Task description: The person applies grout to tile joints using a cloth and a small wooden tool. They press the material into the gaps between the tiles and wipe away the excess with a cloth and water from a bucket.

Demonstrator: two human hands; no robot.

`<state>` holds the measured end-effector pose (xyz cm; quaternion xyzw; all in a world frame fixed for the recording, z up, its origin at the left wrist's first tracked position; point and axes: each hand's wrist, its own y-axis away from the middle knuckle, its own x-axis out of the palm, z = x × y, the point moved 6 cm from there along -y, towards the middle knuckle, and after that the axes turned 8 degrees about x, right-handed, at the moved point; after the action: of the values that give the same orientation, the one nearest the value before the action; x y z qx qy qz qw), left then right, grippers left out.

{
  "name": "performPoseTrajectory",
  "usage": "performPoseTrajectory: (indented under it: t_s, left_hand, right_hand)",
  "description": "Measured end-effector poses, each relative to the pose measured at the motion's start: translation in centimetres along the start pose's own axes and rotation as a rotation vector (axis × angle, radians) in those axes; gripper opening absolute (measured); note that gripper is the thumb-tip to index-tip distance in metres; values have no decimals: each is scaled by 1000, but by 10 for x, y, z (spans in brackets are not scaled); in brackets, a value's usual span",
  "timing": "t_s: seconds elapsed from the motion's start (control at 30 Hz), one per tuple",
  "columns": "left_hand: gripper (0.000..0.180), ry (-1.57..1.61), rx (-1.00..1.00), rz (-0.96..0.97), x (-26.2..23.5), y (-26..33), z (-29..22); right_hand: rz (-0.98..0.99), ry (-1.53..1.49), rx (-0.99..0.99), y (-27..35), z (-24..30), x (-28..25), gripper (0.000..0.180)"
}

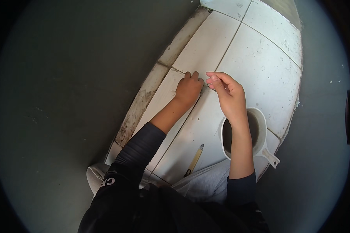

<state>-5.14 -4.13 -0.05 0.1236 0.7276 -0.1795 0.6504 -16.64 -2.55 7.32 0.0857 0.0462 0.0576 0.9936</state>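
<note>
My left hand [189, 90] rests low over the white tiles, its fingers curled down and bunched. Close to its right, my right hand [231, 95] is raised slightly, thumb pressed toward the bent fingers in a pinch. Anything held in either hand is too small or too hidden to make out. A small dark patch shows on the tile joint between them. Under my right forearm stands a white dipper [263, 130] with dark liquid inside, its handle pointing to the lower right. Nearer my lap lies a yellow utility knife [195, 160], its tip pointing away from me.
The white tiled slab [256, 58] has dark joints and scattered specks. Along its left side runs a stained, dirty ledge [138, 112]. A smooth dark grey surface [66, 97] lies around the slab. My legs in light grey trousers [204, 180] are at the near end.
</note>
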Motion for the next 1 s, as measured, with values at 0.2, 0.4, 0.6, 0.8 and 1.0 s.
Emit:
performPoseTrajectory:
  t_s: [0.2, 0.4, 0.6, 0.8, 1.0]
  left_hand:
    - [19, -1, -143, 179, -6, -2, 41]
    - [6, -29, -36, 7, 2, -7, -10]
    - [7, 4, -171, 122, -4, 3, 55]
    - [5, 68, -54, -66, 10, -1, -14]
    - [11, 31, -100, 76, -4, 2, 36]
  right_hand:
    - [-18, -11, 9, -2, 1, 1, 24]
    - [16, -18, -7, -1, -1, 4, 25]
    - [-32, 6, 28, -1, 1, -1, 23]
    - [32, -2, -19, -1, 0, 8, 26]
    - [-18, 26, 37, 1, -3, -3, 27]
